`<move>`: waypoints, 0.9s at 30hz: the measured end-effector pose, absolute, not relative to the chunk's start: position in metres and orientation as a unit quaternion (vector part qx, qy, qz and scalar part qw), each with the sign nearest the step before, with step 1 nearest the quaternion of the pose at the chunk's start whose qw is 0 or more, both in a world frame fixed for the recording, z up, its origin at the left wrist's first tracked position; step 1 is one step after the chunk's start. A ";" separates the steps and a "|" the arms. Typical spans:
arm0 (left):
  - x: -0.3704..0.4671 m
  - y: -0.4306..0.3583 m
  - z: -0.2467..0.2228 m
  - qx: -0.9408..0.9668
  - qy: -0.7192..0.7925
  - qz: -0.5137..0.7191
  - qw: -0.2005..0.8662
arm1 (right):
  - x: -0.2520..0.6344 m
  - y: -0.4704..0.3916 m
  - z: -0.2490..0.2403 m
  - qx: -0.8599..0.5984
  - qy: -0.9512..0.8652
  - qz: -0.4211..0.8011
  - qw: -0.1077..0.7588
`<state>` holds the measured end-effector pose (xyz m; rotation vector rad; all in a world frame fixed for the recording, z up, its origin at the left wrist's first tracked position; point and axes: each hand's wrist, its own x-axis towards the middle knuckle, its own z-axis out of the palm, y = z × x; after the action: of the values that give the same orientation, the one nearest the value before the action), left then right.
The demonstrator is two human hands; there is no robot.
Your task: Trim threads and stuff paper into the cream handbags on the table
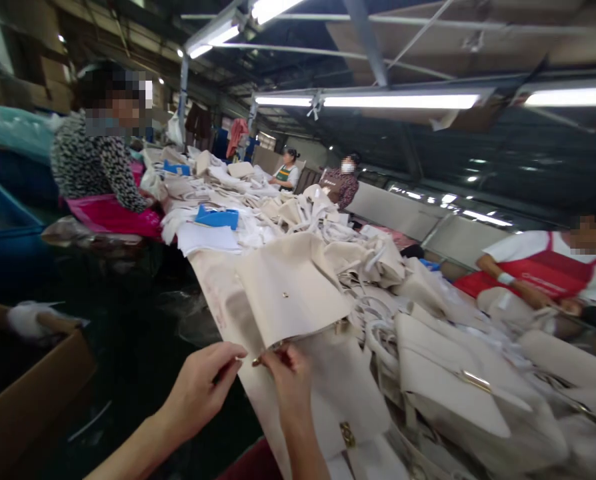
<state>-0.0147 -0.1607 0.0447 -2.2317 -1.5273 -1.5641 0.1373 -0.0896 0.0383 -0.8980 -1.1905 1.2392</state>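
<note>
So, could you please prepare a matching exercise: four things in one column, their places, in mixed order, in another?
Things
1. Right bare hand
2. Open brown cardboard box
3. Bright pink apron
4. Flat white sheets

Places
A. Lower left of the picture
B. Beside a blue plastic-looking object
C. At the near edge of a smooth beige panel with a small gold-coloured stud
D. On a co-worker in a patterned top

Pairs: 1-C; 2-A; 3-D; 4-B

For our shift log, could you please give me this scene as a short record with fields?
Left hand: thumb and forefinger close together; anything held unclear
Right hand: at near edge of beige handbag, by gold-toned fitting
Table, right: flap handbag with metal clasp
Nearby people: pink apron, left; red apron, right
</note>
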 end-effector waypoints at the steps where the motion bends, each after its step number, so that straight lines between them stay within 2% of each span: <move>1: -0.014 -0.159 0.054 -0.718 -0.467 -0.514 0.040 | 0.134 -0.090 0.035 -0.374 -0.508 0.526 0.570; 3: -0.009 -0.149 0.070 -0.752 -0.427 -0.494 0.087 | 0.128 -0.091 0.029 -0.356 -0.516 0.518 0.583; 5: 0.000 -0.130 0.078 -0.803 -0.408 -0.421 0.103 | 0.124 -0.095 0.025 -0.354 -0.551 0.481 0.583; 9: 0.011 -0.078 0.058 -0.847 -0.416 -0.320 0.086 | 0.149 -0.108 0.018 -0.415 -0.631 0.376 0.536; 12: 0.010 -0.050 0.027 -0.849 -0.409 -0.324 0.079 | 0.209 -0.114 0.009 -0.505 -0.629 0.205 0.554; 14: 0.007 -0.039 0.011 -0.851 -0.400 -0.331 0.074 | 0.258 -0.115 -0.001 -0.575 -0.551 0.054 0.603; 15: 0.006 -0.036 0.007 -0.852 -0.395 -0.336 0.070 | 0.279 -0.114 -0.006 -0.605 -0.520 0.018 0.603; 17: 0.006 -0.032 0.002 -0.849 -0.385 -0.355 0.063 | 0.308 -0.112 -0.016 -0.658 -0.475 0.035 0.583; 19: 0.007 -0.034 0.003 -0.839 -0.378 -0.388 0.050 | 0.317 -0.110 -0.021 -0.674 -0.478 0.118 0.550; 21: 0.007 -0.041 0.006 -0.829 -0.367 -0.422 0.013 | 0.314 -0.109 -0.019 -0.642 -0.522 0.198 0.525; 23: 0.006 -0.053 0.009 -0.812 -0.368 -0.448 -0.070 | 0.310 -0.106 -0.002 -0.603 -0.574 0.209 0.513; 25: 0.004 -0.066 0.015 -0.772 -0.381 -0.475 -0.184 | 0.312 -0.103 0.032 -0.598 -0.608 0.127 0.506; 27: 0.005 -0.077 0.029 -0.725 -0.377 -0.511 -0.267 | 0.320 -0.102 0.084 -0.598 -0.630 -0.005 0.496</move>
<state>0.0050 -0.0766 0.0286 -2.7701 -1.4408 -1.9523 0.3197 -0.1020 0.0845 -1.4478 -1.5264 -0.0129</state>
